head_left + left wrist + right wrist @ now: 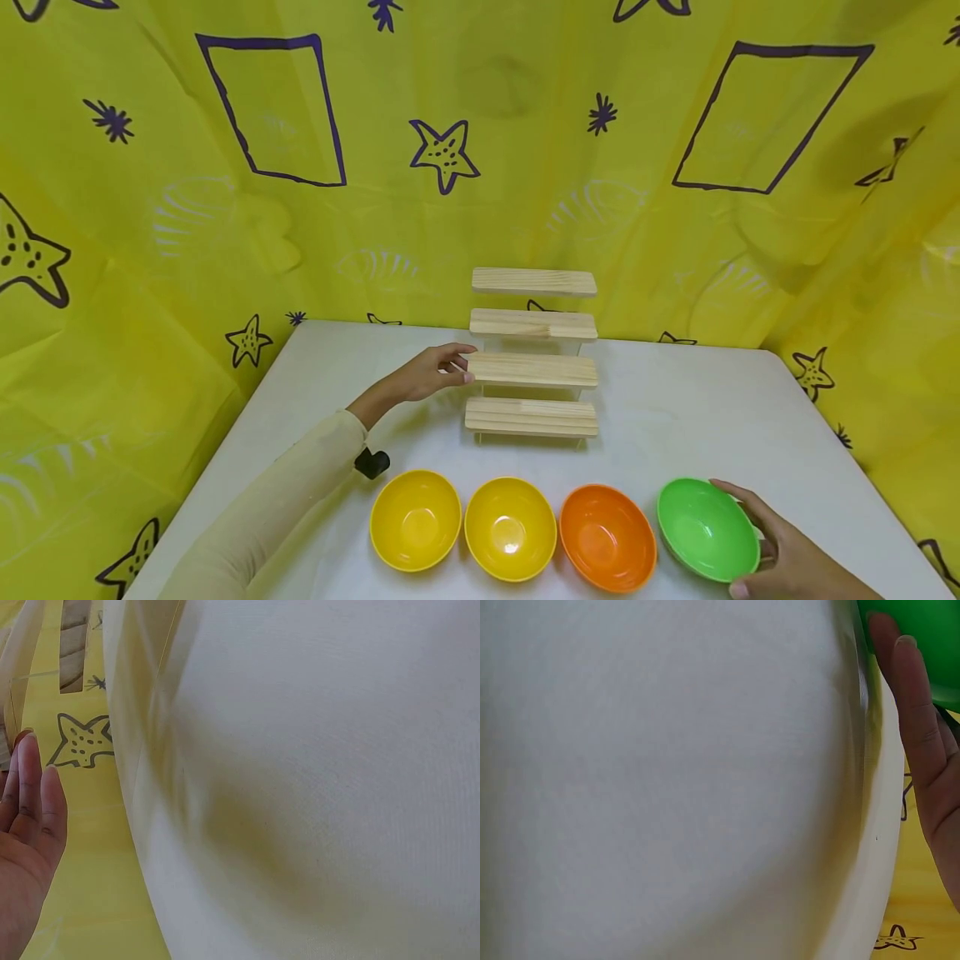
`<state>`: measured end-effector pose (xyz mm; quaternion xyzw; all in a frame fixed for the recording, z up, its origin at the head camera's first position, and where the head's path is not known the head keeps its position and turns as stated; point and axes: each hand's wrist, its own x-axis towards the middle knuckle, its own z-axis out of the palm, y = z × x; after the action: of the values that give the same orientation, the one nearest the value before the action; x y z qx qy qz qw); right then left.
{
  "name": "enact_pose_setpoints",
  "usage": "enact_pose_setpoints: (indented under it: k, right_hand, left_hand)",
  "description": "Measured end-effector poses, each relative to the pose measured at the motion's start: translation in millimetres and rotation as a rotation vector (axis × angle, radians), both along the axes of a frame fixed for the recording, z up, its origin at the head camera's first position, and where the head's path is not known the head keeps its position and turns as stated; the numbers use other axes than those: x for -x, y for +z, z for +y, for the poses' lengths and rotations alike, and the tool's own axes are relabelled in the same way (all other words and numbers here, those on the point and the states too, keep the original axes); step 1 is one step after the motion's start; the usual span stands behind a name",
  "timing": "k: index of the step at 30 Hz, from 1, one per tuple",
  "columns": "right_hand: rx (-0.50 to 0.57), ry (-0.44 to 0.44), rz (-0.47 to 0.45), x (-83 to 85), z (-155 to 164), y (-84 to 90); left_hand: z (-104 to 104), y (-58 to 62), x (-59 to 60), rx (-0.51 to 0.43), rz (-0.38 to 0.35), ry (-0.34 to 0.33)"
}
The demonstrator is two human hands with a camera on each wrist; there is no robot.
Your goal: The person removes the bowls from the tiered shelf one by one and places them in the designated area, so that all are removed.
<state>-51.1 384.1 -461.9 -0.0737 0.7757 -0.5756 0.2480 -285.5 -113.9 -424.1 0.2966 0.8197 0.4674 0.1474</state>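
Right hand (791, 554) cupped the green bowl (707, 528) by its near rim, tilting it; light, slick plastic, I judged. Left hand (435, 372), fingers loose, touched the wooden rack (532, 370).

Your left arm wears a long, close-fitting sleeve (277, 500) in pale cream, ending just short of the wrist. A small black device (372, 462) sits strapped under that wrist. Your left hand (435, 372) and right hand (787, 554) are both bare, with no gloves, and no sleeve shows on the right side.
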Motion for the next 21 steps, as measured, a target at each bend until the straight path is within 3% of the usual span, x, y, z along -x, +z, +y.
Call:
enact_pose_setpoints:
  k: [10,17,21]
  right_hand:
    - [-0.003,0.009,-0.071,-0.9,3.1,4.0]
    - [-0.033,0.059,0.011,0.4,4.5,5.2]
    - [-0.036,0.093,0.08,3.1,8.3,8.2]
  left_hand:
    - [3.8,-1.9,1.4,-0.016,0.001,-0.011]
    - [2.7,-2.6,2.1,0.002,0.026,-0.018]
    - [-4.5,-0.5,-1.4,0.063,0.052,-0.015]
